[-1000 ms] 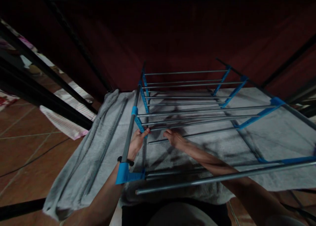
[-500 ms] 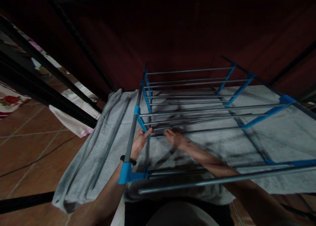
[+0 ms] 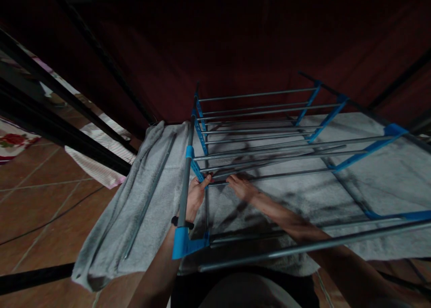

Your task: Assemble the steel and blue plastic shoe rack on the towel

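The rack [image 3: 269, 133], a grey-tube frame with blue plastic brackets, stands over a grey towel [image 3: 141, 209] on the tiled floor [image 3: 40, 195], and everything here is placed against it. Most of its thin rods already span from the left side bracket to the right one, in several tiers toward the far end. At the near-left part of the rack, the left hand [image 3: 195, 195] pinches the lower end of the left blue bracket [image 3: 198, 171], thumb and fingers closed on it. Just to its right, the right hand [image 3: 242, 187] rests its fingers on the nearest rod [image 3: 269, 177], curled lightly over it; whether it truly grips cannot be told. That rod's left end sits right at the bracket, apparently not fully seated. Nearer the person, the rack's front corner joint [image 3: 183, 245] and two long tubes look fitted. One spare tube [image 3: 148, 200] lies on the towel, left of the rack, unused.
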Tool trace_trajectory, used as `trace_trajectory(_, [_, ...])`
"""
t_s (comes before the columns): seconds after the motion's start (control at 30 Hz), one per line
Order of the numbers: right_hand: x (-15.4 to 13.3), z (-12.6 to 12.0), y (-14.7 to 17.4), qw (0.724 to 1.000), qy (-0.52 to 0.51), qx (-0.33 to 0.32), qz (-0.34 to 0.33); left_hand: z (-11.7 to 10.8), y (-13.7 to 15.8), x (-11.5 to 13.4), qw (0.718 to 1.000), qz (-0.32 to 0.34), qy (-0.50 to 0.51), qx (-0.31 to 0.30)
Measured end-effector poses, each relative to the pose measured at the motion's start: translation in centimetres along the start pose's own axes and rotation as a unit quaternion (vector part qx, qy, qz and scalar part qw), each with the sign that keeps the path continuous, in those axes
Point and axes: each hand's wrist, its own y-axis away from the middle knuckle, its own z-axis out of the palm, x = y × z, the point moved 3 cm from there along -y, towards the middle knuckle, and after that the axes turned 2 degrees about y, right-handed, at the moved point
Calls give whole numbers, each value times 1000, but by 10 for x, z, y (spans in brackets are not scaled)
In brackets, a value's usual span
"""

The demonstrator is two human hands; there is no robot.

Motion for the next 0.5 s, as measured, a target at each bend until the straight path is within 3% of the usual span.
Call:
trace_trajectory(0.2, [5, 7, 2, 1000, -10, 22, -12, 3, 0, -3, 999, -3, 42, 15])
trace_trajectory(0.5, [13, 16, 1, 999, -20, 30, -24, 5, 0, -6, 999, 9, 15, 39])
